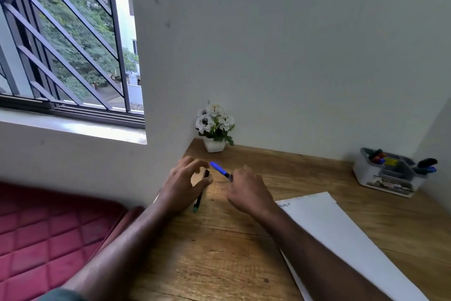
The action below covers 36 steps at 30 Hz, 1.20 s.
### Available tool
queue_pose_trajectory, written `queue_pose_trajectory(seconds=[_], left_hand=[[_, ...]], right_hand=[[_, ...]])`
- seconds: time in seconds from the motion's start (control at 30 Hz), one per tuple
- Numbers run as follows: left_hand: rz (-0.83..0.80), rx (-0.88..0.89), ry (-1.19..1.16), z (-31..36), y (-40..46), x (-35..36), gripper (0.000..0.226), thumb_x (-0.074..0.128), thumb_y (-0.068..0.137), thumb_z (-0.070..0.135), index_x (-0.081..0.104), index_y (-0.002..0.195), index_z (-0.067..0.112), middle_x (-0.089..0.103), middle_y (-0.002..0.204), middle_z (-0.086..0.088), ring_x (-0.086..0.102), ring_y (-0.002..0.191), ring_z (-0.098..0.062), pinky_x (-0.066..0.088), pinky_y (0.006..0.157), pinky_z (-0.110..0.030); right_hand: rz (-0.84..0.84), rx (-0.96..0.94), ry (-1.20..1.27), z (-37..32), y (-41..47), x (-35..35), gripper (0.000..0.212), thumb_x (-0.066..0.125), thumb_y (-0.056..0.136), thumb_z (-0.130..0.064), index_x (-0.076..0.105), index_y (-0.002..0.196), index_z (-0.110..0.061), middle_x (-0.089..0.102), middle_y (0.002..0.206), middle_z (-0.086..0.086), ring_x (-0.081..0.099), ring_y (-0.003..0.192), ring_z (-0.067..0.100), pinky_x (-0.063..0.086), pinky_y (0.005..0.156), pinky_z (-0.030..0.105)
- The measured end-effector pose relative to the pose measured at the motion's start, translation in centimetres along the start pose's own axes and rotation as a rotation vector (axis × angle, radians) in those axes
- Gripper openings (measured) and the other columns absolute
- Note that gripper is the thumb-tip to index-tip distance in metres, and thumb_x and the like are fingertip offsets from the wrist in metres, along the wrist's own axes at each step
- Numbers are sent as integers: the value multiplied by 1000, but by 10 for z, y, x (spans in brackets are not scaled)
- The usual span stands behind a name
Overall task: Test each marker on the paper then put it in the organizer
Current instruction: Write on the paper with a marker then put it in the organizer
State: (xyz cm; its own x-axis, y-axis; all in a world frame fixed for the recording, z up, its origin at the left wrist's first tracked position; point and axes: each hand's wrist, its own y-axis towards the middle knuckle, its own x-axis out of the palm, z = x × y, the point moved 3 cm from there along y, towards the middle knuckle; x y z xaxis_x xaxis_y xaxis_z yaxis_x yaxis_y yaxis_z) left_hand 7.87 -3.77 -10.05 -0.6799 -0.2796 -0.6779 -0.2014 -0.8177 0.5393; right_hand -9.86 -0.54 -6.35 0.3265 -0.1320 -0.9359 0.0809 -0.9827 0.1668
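Note:
My right hand (246,191) pinches a blue marker (219,169) near the desk's far left corner; its blue end sticks out up and to the left of my fingers. A black marker with a green end (198,200) lies on the desk beneath my left hand (183,183), whose fingers arch loosely above it while the thumb lies across it. The white paper (341,232) lies to the right under my right forearm, with a small scribble at its top left corner. At the far right of the desk stands the grey-white organizer (388,176), with several markers in it.
A small white pot of white flowers (214,130) stands in the desk's back left corner against the wall. A window with bars is at the left, and a red quilted cushion (48,232) lies beside the wooden desk (219,252).

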Motion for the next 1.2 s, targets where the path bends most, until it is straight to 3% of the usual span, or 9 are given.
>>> queue_pose_trajectory(seconds=[0.1, 0.3, 0.47, 0.6, 0.73, 0.87, 0.97, 1.1, 1.2], left_hand=[[-8, 149, 74, 20, 3, 2, 47, 58, 86, 58, 59, 128, 37, 54, 122, 10, 47, 114, -9, 40, 91, -32], [-170, 276, 65, 50, 17, 19, 27, 56, 94, 42, 70, 113, 28, 68, 100, 13, 53, 92, -7, 50, 80, -40], [-237, 387, 75, 78, 13, 36, 25, 51, 98, 38, 68, 113, 27, 66, 99, 11, 50, 89, -6, 48, 80, -35], [-297, 399, 59, 92, 16, 42, 24, 52, 99, 31, 68, 117, 28, 69, 103, 9, 53, 91, -10, 47, 78, -34], [-361, 406, 64, 103, 18, 53, 23, 50, 100, 28, 66, 116, 25, 68, 102, 5, 52, 90, -11, 46, 76, -32], [-374, 278, 48, 99, 26, 61, 11, 44, 102, 30, 55, 101, 32, 58, 95, 8, 50, 85, -7, 44, 74, -29], [-371, 156, 27, 91, 28, 69, 14, 39, 103, 31, 47, 92, 34, 55, 85, 8, 50, 75, -8, 38, 67, -30], [-447, 118, 72, 108, 31, 90, 18, 45, 100, 41, 52, 91, 28, 58, 87, 5, 53, 80, -13, 43, 68, -35], [-464, 87, 108, 122, 40, 106, 33, 57, 88, 59, 55, 98, 27, 59, 88, 8, 55, 81, -12, 46, 69, -32]], right_hand=[[-18, -59, -12, 14, -12, -11, 24, 47, 99, -28, 62, 113, -15, 60, 110, 6, 57, 93, 21, 50, 77, 37], [50, -168, -24, 38, -32, -30, 27, 44, 104, -44, 60, 121, -31, 67, 105, -5, 59, 87, 14, 46, 70, 31], [37, -199, 2, 54, -38, -36, 23, 50, 102, -39, 66, 111, -25, 70, 104, -1, 62, 89, 18, 55, 80, 40], [196, -304, -97, 72, -47, -42, 21, 51, 99, -45, 65, 111, -34, 73, 96, -9, 65, 81, 15, 55, 69, 34], [169, -284, -80, 95, -49, -46, 27, 46, 100, -49, 66, 105, -32, 72, 92, -10, 62, 77, 12, 54, 68, 37], [28, -227, 102, 125, -54, -56, 41, 49, 96, -14, 55, 128, -38, 70, 120, -4, 65, 102, 15, 55, 87, 37], [83, -175, 463, 150, -61, -69, 36, 47, 93, 5, 68, 108, -21, 71, 94, 3, 71, 80, 20, 60, 69, 44], [24, -51, 1128, 166, -69, -74, 28, 45, 88, 4, 66, 107, 1, 71, 94, 20, 71, 86, 33, 59, 71, 41], [121, -90, 1003, 171, -70, -70, 16, 56, 86, -5, 61, 101, -2, 67, 84, 16, 64, 73, 26, 53, 60, 33]])
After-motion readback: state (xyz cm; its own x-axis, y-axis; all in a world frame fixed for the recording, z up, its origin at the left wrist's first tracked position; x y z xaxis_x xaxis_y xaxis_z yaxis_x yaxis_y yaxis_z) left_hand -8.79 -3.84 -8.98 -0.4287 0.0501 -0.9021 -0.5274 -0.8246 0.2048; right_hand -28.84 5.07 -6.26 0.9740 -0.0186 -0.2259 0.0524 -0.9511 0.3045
